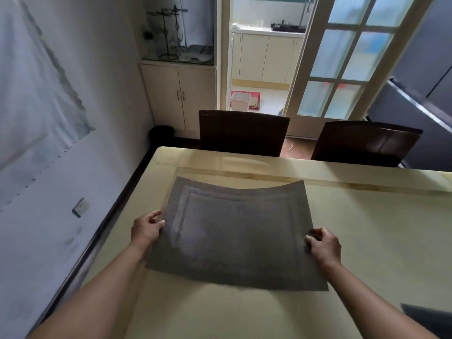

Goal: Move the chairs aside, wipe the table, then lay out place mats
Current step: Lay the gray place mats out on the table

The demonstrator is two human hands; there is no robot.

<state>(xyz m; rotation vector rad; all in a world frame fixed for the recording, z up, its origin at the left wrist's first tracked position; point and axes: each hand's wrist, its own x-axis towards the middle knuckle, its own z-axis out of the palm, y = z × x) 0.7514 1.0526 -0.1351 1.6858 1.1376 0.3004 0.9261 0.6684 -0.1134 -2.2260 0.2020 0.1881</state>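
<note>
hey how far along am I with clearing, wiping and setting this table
Wiping looks done: the table is bare and glossy. In hand: the left hand and right hand pinch a gray place mat by its side edges over the table. Left: more mats. Two chairs stand at the far edge.

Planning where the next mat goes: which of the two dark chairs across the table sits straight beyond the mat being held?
The left chair, nearer the wall, lines up beyond the grey place mat. The right chair stands off toward the glass door.
</note>
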